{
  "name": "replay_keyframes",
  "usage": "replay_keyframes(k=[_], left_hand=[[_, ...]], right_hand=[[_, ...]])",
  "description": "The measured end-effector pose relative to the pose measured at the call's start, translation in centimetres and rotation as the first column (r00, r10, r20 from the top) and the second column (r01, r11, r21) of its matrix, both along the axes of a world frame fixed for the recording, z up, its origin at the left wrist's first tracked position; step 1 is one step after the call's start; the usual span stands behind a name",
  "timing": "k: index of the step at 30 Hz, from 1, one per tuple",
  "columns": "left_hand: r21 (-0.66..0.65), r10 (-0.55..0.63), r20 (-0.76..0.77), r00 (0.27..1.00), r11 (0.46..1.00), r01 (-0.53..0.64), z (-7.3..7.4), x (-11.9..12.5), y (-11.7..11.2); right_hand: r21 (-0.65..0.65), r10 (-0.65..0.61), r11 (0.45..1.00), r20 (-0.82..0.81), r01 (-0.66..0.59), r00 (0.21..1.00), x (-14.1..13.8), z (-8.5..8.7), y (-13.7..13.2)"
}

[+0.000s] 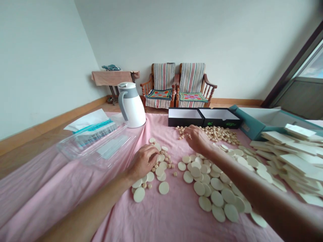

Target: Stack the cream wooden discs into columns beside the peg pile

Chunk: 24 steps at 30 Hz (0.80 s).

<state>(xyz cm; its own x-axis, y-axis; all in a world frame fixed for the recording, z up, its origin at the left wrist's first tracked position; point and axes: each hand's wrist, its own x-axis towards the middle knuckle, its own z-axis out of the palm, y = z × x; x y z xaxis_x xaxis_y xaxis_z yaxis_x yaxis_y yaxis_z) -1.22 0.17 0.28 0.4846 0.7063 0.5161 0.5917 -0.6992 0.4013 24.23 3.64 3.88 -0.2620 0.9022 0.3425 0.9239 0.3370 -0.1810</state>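
Note:
My left hand (144, 162) rests with curled fingers over a small mixed pile of pale wooden discs (159, 171) and small wooden cubes or beads (168, 160). Its fingertips are partly hidden, and what they hold, if anything, does not show. Farther off, my right hand (198, 138) dips to the near left side of a heap of small round wooden beads (219, 134). Its fingers are bent down and pinched, with a bead showing at the tips. Under my right forearm spreads a large pile of round wooden discs (217, 198).
Rectangular wooden pieces (295, 158) are heaped at the right beside a teal box (254, 126). Two black box trays (185, 121) stand behind the beads. A white-and-grey jug (135, 109) and clear plastic packaging (101, 143) occupy the left of the pink cloth (164, 215). Two chairs (164, 80) stand beyond.

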Motion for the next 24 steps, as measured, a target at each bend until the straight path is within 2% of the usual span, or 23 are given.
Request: replay_keyframes(k=[2, 4, 7, 11, 15, 18, 22, 24], left_hand=[[-0.008, 0.000, -0.001, 1.000, 1.000, 0.000, 0.0, -0.1, 0.1], [-0.017, 0.002, -0.008, 1.000, 1.000, -0.002, -0.1, -0.1, 0.1], [-0.012, 0.003, -0.012, 1.000, 1.000, -0.003, -0.1, -0.1, 0.1], [0.006, -0.001, 0.002, 1.000, 1.000, 0.001, -0.1, -0.1, 0.1], [0.002, 0.001, 0.006, 1.000, 1.000, -0.001, -0.1, -0.1, 0.1], [-0.002, 0.003, 0.008, 1.000, 1.000, -0.003, -0.2, -0.1, 0.1], [-0.008, 0.007, 0.003, 1.000, 1.000, -0.007, -0.4, -0.2, 0.2], [-0.011, 0.008, -0.001, 1.000, 1.000, -0.008, -0.3, -0.2, 0.2]], right_hand=[[-0.123, 0.185, 0.975, 0.001, -0.183, 0.983, -1.9, -0.6, -1.3], [-0.190, 0.285, 0.940, -0.016, -0.283, 0.958, -3.7, -1.4, -2.5], [-0.229, 0.312, 0.919, -0.074, -0.321, 0.947, -5.6, -2.4, -3.3], [-0.240, 0.283, 0.921, -0.123, -0.306, 0.951, -6.4, -2.9, -3.3], [-0.204, 0.218, 0.951, -0.092, -0.232, 0.972, -5.0, -2.7, -2.4], [-0.121, 0.054, 0.991, -0.033, -0.058, 0.998, -2.3, -1.9, -0.8], [-0.031, -0.146, 0.989, -0.007, 0.145, 0.989, 0.6, -0.4, 1.0], [-0.011, -0.146, 0.989, -0.021, 0.146, 0.989, 0.6, 0.0, 0.7]])
